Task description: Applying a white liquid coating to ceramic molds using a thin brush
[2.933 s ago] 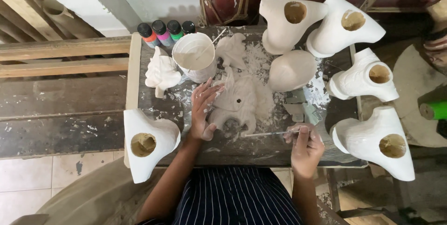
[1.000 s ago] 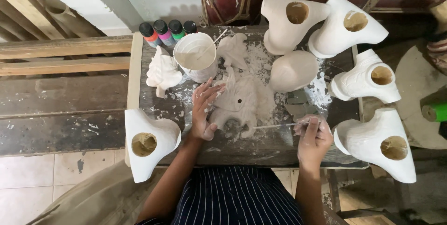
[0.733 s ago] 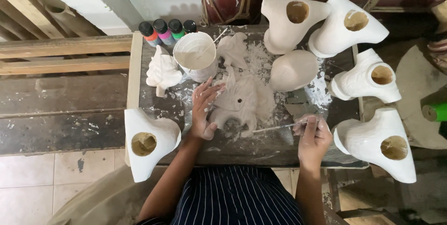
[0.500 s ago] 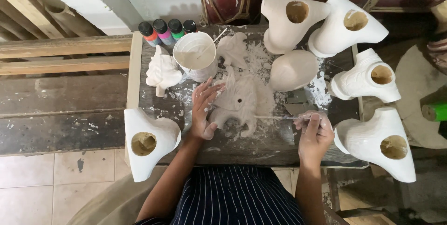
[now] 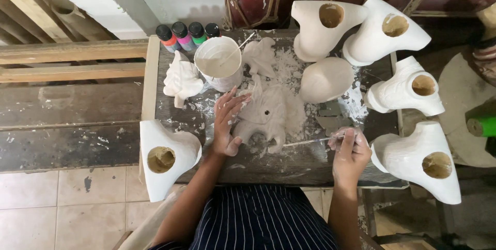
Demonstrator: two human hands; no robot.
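- Pale grey clay animal figure (image 5: 266,115) at the middle of the dusty dark wooden surface (image 5: 289,164), under the left hand (image 5: 227,123).
- White plastic cup (image 5: 219,64) behind the figure; four paint bottles (image 5: 187,34) behind the cup.
- Thin metal tool (image 5: 310,141) right of the figure, in the right hand (image 5: 349,152).
- White plaster moulds (image 5: 408,87) along the right edge; one mould (image 5: 165,157) at front left.

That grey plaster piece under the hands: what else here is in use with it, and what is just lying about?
In use: left hand steadying the grey plaster piece; right hand holding a thin tool.

Lying about: white cup, paint bottles, hollow white casts, small white figure.
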